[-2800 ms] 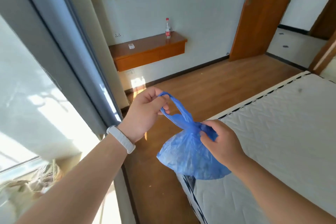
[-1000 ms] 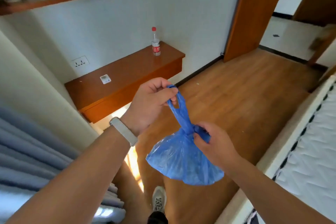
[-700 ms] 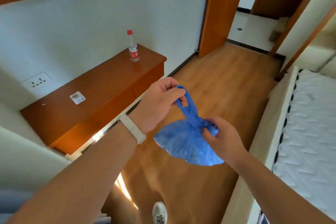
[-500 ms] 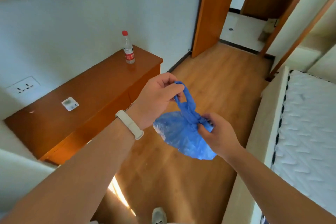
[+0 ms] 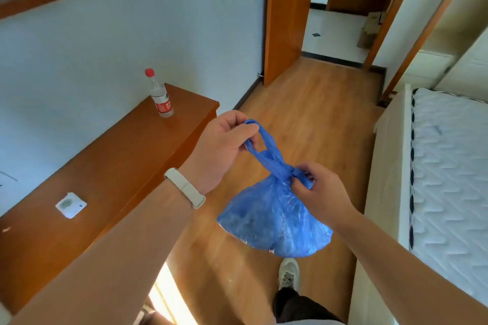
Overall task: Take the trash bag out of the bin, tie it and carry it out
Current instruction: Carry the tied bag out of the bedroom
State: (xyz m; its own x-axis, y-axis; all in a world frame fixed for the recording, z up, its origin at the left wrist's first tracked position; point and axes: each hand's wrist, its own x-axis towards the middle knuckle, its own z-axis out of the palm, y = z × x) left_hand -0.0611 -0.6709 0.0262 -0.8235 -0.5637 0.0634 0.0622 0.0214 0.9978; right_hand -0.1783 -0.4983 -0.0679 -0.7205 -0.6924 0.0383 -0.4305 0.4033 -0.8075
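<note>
A blue plastic trash bag [image 5: 269,219] hangs in the air between my hands, bulging at the bottom and twisted into a knot at its neck. My left hand [image 5: 219,150] pinches the bag's upper loop handle and holds it up. My right hand [image 5: 319,192] grips the knot and the other handle end at the bag's neck. No bin is in view.
A low wooden desk [image 5: 105,166] runs along the left wall with a plastic bottle [image 5: 159,93] and a small white card [image 5: 70,205] on it. A bed with a white mattress [image 5: 449,179] stands at the right. An open wooden door [image 5: 285,16] leads ahead over wooden floor.
I have walked forward from the window, past the desk, toward the door. Both hands keep the same hold on the bag, which swings slightly.
</note>
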